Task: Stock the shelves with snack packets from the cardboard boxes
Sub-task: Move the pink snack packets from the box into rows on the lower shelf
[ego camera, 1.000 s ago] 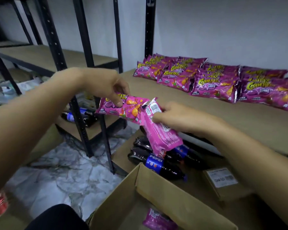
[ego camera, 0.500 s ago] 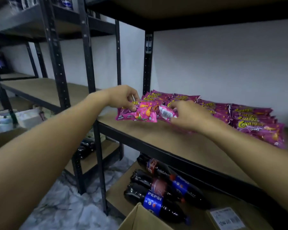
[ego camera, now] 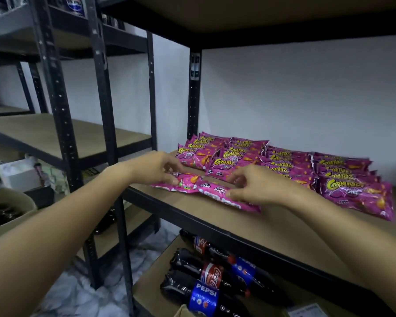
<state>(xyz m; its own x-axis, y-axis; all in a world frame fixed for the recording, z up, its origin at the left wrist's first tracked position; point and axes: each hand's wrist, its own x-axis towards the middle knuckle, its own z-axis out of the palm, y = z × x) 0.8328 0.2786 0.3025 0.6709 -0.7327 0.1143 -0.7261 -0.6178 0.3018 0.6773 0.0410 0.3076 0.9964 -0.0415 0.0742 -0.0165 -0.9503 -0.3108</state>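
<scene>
1. left hand (ego camera: 157,167) pinches the left pink packet (ego camera: 181,183); right hand (ego camera: 258,187) w/ curled fingers pinches the right packet (ego camera: 224,197).
2. both packets lie flat on the shelf (ego camera: 272,227), near its front edge, just in front of the stocked rows (ego camera: 284,161).
3. risk: slick film + so close to the edge, a careless let-go could slide one off.

The pink snack packets (ego camera: 233,161) are glossy crinkled plastic film on a matt, smooth brown board shelf (ego camera: 272,227) edged in black painted metal, above shiny plastic cola bottles (ego camera: 206,280).
</scene>
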